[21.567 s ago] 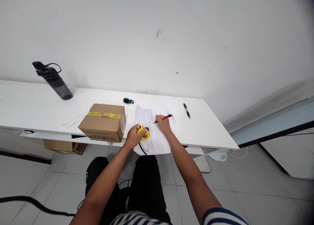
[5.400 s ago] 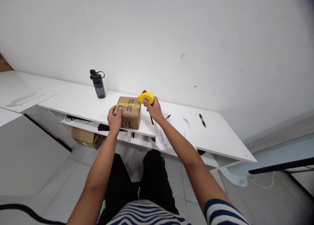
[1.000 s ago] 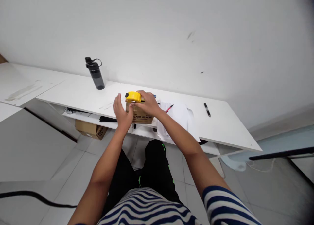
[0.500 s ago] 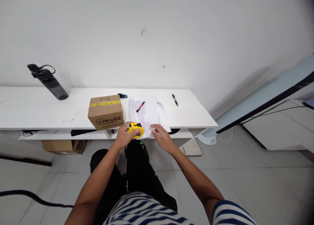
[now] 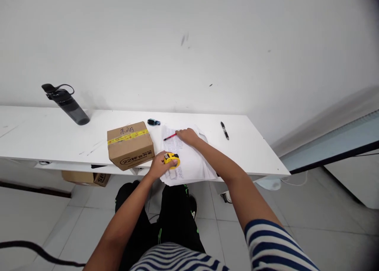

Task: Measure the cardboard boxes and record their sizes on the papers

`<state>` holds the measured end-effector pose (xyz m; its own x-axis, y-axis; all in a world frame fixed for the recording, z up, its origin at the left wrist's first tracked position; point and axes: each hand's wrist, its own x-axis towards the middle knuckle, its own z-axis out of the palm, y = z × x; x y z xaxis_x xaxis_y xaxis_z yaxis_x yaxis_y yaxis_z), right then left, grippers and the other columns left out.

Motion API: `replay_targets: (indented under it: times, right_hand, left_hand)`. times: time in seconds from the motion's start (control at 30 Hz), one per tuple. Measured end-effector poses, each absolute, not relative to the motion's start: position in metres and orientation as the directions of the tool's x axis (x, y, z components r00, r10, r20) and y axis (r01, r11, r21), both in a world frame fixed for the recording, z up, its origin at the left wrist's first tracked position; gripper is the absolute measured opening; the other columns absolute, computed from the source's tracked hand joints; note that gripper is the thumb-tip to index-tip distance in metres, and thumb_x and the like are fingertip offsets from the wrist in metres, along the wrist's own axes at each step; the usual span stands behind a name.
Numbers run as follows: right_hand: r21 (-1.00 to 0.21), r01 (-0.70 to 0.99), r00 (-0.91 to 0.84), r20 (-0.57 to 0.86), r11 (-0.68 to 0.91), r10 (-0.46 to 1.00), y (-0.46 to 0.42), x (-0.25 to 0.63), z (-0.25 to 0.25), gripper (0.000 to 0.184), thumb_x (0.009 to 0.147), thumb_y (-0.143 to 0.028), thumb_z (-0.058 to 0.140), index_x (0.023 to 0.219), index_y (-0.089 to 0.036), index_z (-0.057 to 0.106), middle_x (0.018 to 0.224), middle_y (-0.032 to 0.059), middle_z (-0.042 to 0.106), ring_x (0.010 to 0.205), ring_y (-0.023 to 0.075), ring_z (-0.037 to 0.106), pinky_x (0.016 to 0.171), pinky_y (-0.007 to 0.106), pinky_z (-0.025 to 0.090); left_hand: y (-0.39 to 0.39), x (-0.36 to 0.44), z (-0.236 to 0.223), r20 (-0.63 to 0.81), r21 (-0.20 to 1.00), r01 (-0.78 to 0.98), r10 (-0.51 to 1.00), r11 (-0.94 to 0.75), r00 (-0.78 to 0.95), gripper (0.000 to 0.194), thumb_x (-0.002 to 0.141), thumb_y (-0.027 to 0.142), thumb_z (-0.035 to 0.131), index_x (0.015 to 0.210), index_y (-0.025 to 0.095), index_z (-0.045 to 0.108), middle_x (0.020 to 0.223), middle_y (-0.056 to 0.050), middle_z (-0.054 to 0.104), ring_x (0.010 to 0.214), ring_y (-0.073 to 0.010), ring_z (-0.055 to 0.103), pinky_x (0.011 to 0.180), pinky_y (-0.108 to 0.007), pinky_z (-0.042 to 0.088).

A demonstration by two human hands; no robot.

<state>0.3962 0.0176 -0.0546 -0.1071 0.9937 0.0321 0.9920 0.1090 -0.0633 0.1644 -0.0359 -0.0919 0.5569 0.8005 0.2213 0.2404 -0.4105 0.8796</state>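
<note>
Hands apart from each other, both over the paper stack. Left hand point(image 5: 159, 166) wrapped around a yellow-and-black plastic tape measure point(image 5: 172, 160), thumb on its side, held over the near-left part of the papers, close to the worktop point(image 5: 251, 154) front edge. Right hand point(image 5: 189, 137) has fingertips at the right end of a slim red-and-black pen point(image 5: 169, 137); can't tell if it's gripped or just touched. Pen sits over the upper part of the white paper stack point(image 5: 192, 162), rows of handwriting on its left side. Stack overhangs the front edge.

Just left of the papers: brown cardboard box point(image 5: 128, 141), yellow printed tape across the top, black handwriting behind the tape, black print on the front face. It sits at the front edge, slightly angled. Behind the gap between box and stack, toward the back edge: small dark watch-like item with teal strap point(image 5: 153, 122). Black pen with grey grip point(image 5: 225, 130) lies right of the papers, toward the right end. Dark translucent bottle with black lid and loop point(image 5: 69, 106) near the back edge, well left of the box.
</note>
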Motion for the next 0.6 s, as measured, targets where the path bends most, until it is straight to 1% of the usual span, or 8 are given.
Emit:
replay_targets:
  times: [0.03,0.1,0.17,0.23,0.33,0.4,0.5,0.6]
  right_hand:
    - [-0.121,0.989,-0.072,0.078,0.081,0.994,0.012,0.396,-0.060,0.033,0.098,-0.019,0.036,0.126,-0.018,0.054,0.104,0.0118,0.069,0.089,0.0228,0.065,0.076,0.033,0.042]
    - [-0.379,0.925,0.057,0.206,0.025,0.977,-0.007,0.394,-0.069,0.035,0.103,-0.033,0.028,0.122,-0.018,0.053,0.095,0.0081,0.069,0.082,0.0203,0.063,0.072,0.031,0.042]
    - [-0.692,0.720,0.200,0.269,0.045,0.942,-0.029,0.392,-0.078,0.041,0.101,-0.050,0.031,0.102,-0.020,0.058,0.082,0.0035,0.065,0.076,0.0179,0.060,0.068,0.028,0.042]
    - [-0.858,0.504,0.228,0.240,0.096,0.944,-0.047,0.389,-0.085,0.047,0.096,-0.060,0.034,0.084,-0.021,0.057,0.070,0.0004,0.059,0.069,0.0161,0.056,0.065,0.027,0.041]
    - [-0.922,0.371,0.173,0.183,0.108,0.968,-0.058,0.384,-0.090,0.052,0.096,-0.061,0.028,0.080,-0.022,0.058,0.060,-0.0016,0.052,0.061,0.0150,0.052,0.064,0.028,0.040]
    - [-0.919,0.386,0.216,0.169,0.075,0.962,-0.058,0.382,-0.090,0.049,0.095,-0.059,0.032,0.075,-0.022,0.057,0.060,-0.0011,0.053,0.063,0.0155,0.053,0.066,0.029,0.041]
    - [-0.897,0.442,0.307,0.174,0.022,0.936,-0.055,0.381,-0.089,0.044,0.089,-0.055,0.046,0.060,-0.022,0.049,0.058,-0.0005,0.052,0.064,0.0160,0.052,0.064,0.030,0.039]
    - [-0.893,0.449,0.295,0.168,0.019,0.941,-0.053,0.381,-0.089,0.040,0.085,-0.051,0.051,0.057,-0.023,0.046,0.056,-0.0013,0.049,0.061,0.0158,0.049,0.062,0.030,0.038]
  left_hand:
    - [-0.035,0.163,-0.092,0.208,0.891,0.226,0.798,-0.393,0.566,0.037,0.080,0.049,0.068,0.099,0.018,0.073,0.096,-0.007,0.069,0.090,-0.0209,0.065,0.084,-0.033,0.051]
    - [-0.033,0.163,-0.091,0.184,0.910,0.204,0.792,-0.362,0.582,0.037,0.080,0.049,0.069,0.100,0.018,0.073,0.100,-0.008,0.069,0.092,-0.0211,0.065,0.082,-0.032,0.052]
    - [-0.031,0.164,-0.089,0.166,0.920,0.193,0.786,-0.341,0.595,0.037,0.079,0.049,0.070,0.100,0.018,0.072,0.102,-0.008,0.068,0.092,-0.0209,0.065,0.081,-0.031,0.052]
    - [-0.030,0.166,-0.087,0.146,0.927,0.193,0.784,-0.322,0.604,0.037,0.078,0.048,0.072,0.100,0.018,0.071,0.101,-0.007,0.068,0.089,-0.0197,0.065,0.078,-0.030,0.051]
    - [-0.029,0.168,-0.088,0.102,0.941,0.197,0.789,-0.274,0.606,0.040,0.074,0.049,0.075,0.099,0.019,0.069,0.094,-0.004,0.068,0.083,-0.0181,0.063,0.073,-0.029,0.051]
    - [-0.029,0.169,-0.089,0.068,0.954,0.199,0.806,-0.226,0.588,0.042,0.071,0.050,0.076,0.099,0.019,0.066,0.089,-0.003,0.067,0.078,-0.0171,0.062,0.070,-0.028,0.050]
    - [-0.030,0.170,-0.092,0.039,0.967,0.190,0.834,-0.171,0.550,0.044,0.069,0.049,0.078,0.097,0.020,0.061,0.084,0.000,0.064,0.073,-0.0149,0.059,0.067,-0.027,0.048]
    - [-0.032,0.171,-0.092,0.028,0.975,0.173,0.844,-0.142,0.535,0.046,0.067,0.049,0.080,0.095,0.021,0.057,0.082,0.001,0.062,0.072,-0.0138,0.058,0.065,-0.025,0.046]
